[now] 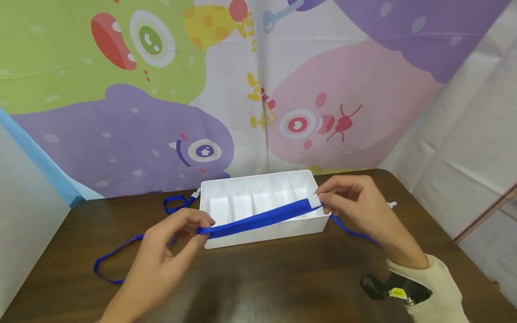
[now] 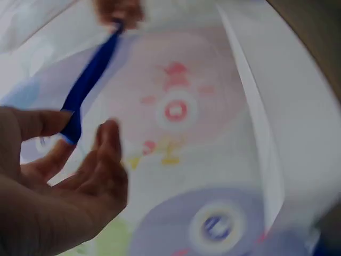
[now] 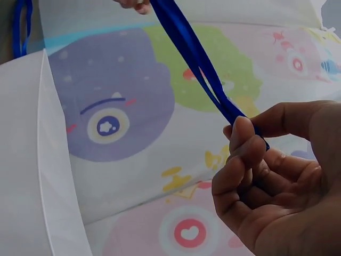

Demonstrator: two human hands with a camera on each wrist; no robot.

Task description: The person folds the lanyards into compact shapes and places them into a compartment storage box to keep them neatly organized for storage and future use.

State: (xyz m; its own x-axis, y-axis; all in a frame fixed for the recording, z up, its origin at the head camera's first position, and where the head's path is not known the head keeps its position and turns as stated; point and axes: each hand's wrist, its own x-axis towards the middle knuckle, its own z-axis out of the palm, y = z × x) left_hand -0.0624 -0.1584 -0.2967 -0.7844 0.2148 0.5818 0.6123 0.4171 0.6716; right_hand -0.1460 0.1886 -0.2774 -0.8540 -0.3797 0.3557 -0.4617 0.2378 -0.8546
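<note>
The left hand (image 1: 163,255) and right hand (image 1: 359,202) pinched the blue strap (image 1: 260,219) with their fingers; in the head view it crossed the white box (image 1: 272,233), long axis slanting gently up rightward, white piece (image 1: 313,201) at that end.

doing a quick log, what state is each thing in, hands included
Held strap: drawn out lengthwise
Left hand: pinching one strap end
Right hand: pinching the other end, by a white tab
White box: upright, open-topped, divided inside
Left-side strap: looped on the table
Right-side strap: on the table, partly hidden
</note>
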